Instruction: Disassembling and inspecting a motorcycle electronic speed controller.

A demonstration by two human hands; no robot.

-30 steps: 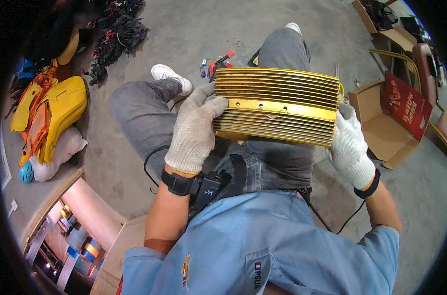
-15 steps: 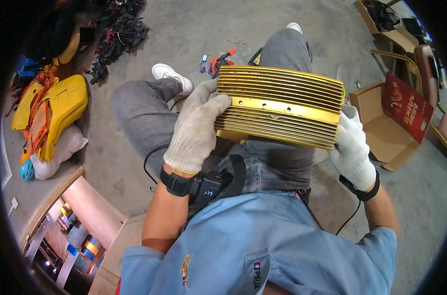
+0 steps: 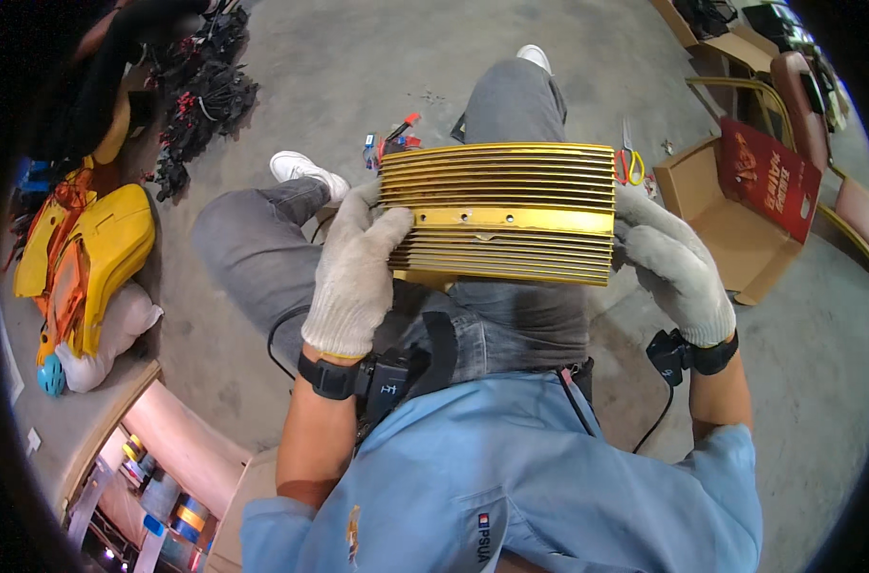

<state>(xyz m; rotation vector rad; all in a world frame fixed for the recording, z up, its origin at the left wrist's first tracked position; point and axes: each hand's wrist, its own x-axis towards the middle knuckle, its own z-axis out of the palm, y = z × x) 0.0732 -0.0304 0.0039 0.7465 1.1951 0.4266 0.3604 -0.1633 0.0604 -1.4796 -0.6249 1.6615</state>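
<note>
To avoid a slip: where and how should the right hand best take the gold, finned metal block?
Probably take the gold, finned metal block by its right end, from the right, thumb on the smooth central band, fingers behind. That band lies flat between thin fins, and the white-gloved left hand holds the left end.

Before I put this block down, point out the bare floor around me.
Bare floor lies ahead, between the black tangle and your right shoe; another patch lies between the carton and your right forearm. Crowded: just beyond the block, near the scissors, and far left, around the yellow panels.
</note>
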